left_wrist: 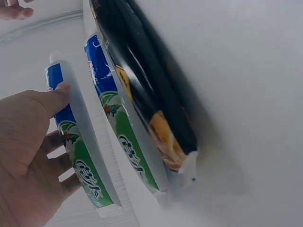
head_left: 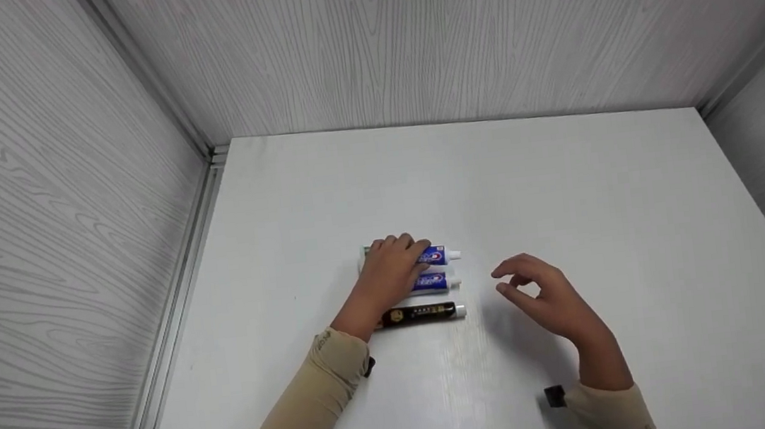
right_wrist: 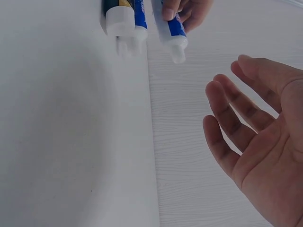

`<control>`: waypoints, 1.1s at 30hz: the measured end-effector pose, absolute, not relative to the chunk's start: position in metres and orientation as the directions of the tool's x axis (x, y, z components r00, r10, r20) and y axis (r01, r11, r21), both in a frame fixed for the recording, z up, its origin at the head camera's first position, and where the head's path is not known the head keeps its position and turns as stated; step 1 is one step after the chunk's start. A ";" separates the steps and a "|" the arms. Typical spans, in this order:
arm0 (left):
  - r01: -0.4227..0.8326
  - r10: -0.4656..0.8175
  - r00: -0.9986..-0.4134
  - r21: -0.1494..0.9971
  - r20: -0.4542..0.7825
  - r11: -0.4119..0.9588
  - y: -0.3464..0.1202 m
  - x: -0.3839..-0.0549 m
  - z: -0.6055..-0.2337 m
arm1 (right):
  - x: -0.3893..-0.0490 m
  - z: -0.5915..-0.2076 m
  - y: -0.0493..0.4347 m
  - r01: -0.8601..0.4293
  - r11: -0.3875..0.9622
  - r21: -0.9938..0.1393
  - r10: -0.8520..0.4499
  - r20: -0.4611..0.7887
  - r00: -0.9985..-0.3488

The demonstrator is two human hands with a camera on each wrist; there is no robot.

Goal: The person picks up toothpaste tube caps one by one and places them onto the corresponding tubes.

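Note:
My left hand grips the farthest toothpaste tube, blue and green with a white cap, its thumb on the near side and fingers on the far side. In the left wrist view, that hand pinches the tube across its width. Nearer to me lies a second blue and green toothpaste tube, then a black toothpaste tube. All the caps point right; my left hand and wrist cover their left parts in the head view. My right hand hovers right of the caps, fingers loosely bent and holding nothing.
The tubes lie on a white table. Grey wood-grain panels stand at the back and on both sides. A metal frame rail runs along the table's left edge.

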State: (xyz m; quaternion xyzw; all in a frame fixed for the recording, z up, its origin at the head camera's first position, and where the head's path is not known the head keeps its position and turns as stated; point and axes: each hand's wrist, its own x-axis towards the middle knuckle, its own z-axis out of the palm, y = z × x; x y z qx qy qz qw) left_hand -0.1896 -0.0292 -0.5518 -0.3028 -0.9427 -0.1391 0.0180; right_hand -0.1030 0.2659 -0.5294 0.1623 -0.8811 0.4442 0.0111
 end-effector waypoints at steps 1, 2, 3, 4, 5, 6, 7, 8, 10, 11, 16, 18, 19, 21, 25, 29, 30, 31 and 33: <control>0.570 0.563 -0.819 0.257 0.108 0.780 -0.030 -0.191 -0.554 | -0.102 -0.530 0.266 -0.299 0.551 -0.779 -0.279 0.166 -0.946; 0.565 0.561 -0.822 0.260 0.097 0.783 -0.031 -0.193 -0.555 | -0.102 -0.530 0.266 -0.304 0.549 -0.779 -0.282 0.170 -0.944; 0.558 0.557 -0.826 0.262 0.086 0.787 -0.032 -0.194 -0.557 | -0.102 -0.531 0.266 -0.308 0.546 -0.779 -0.283 0.175 -0.943; 0.552 0.553 -0.829 0.261 0.076 0.792 -0.033 -0.195 -0.558 | -0.101 -0.532 0.266 -0.315 0.542 -0.779 -0.286 0.181 -0.941; 0.545 0.549 -0.834 0.262 0.065 0.797 -0.034 -0.196 -0.560 | -0.101 -0.532 0.266 -0.323 0.535 -0.781 -0.291 0.188 -0.938; 0.536 0.543 -0.838 0.263 0.053 0.802 -0.034 -0.197 -0.561 | -0.101 -0.533 0.267 -0.330 0.527 -0.783 -0.295 0.196 -0.935; 0.528 0.537 -0.842 0.265 0.044 0.807 -0.034 -0.197 -0.562 | -0.101 -0.533 0.267 -0.339 0.522 -0.783 -0.300 0.204 -0.932; 0.521 0.531 -0.846 0.269 0.040 0.810 -0.035 -0.198 -0.563 | -0.101 -0.534 0.267 -0.345 0.515 -0.785 -0.303 0.209 -0.930; 0.512 0.524 -0.851 0.281 0.034 0.812 -0.035 -0.199 -0.564 | -0.100 -0.535 0.267 -0.352 0.499 -0.792 -0.308 0.217 -0.926; 0.506 0.521 -0.853 0.290 0.031 0.812 -0.036 -0.199 -0.565 | -0.100 -0.535 0.267 -0.354 0.493 -0.795 -0.310 0.220 -0.925; 0.497 0.521 -0.854 0.320 0.014 0.806 -0.038 -0.199 -0.568 | -0.100 -0.534 0.267 -0.354 0.496 -0.793 -0.315 0.216 -0.924; 0.493 0.520 -0.854 0.327 0.008 0.806 -0.039 -0.198 -0.569 | -0.100 -0.533 0.267 -0.348 0.506 -0.789 -0.316 0.206 -0.926; 0.491 0.519 -0.855 0.333 0.006 0.805 -0.039 -0.198 -0.569 | -0.100 -0.532 0.267 -0.343 0.513 -0.787 -0.315 0.199 -0.928; 0.487 0.518 -0.855 0.350 0.005 0.800 -0.040 -0.198 -0.569 | -0.101 -0.531 0.268 -0.328 0.521 -0.788 -0.311 0.183 -0.933; 0.485 0.522 -0.853 0.386 0.011 0.785 -0.041 -0.197 -0.566 | -0.101 -0.529 0.270 -0.311 0.537 -0.784 -0.302 0.166 -0.939; 0.488 0.531 -0.847 0.406 0.006 0.773 -0.045 -0.191 -0.559 | -0.104 -0.523 0.271 -0.286 0.583 -0.760 -0.284 0.139 -0.949; 0.489 0.534 -0.846 0.410 0.005 0.770 -0.046 -0.189 -0.557 | -0.105 -0.522 0.272 -0.280 0.606 -0.744 -0.278 0.131 -0.951; 0.490 0.536 -0.844 0.413 0.004 0.768 -0.047 -0.186 -0.554 | -0.106 -0.520 0.273 -0.273 0.631 -0.727 -0.270 0.125 -0.955; 0.495 0.541 -0.841 0.422 0.013 0.760 -0.049 -0.180 -0.547 | -0.109 -0.516 0.274 -0.266 0.681 -0.682 -0.251 0.124 -0.960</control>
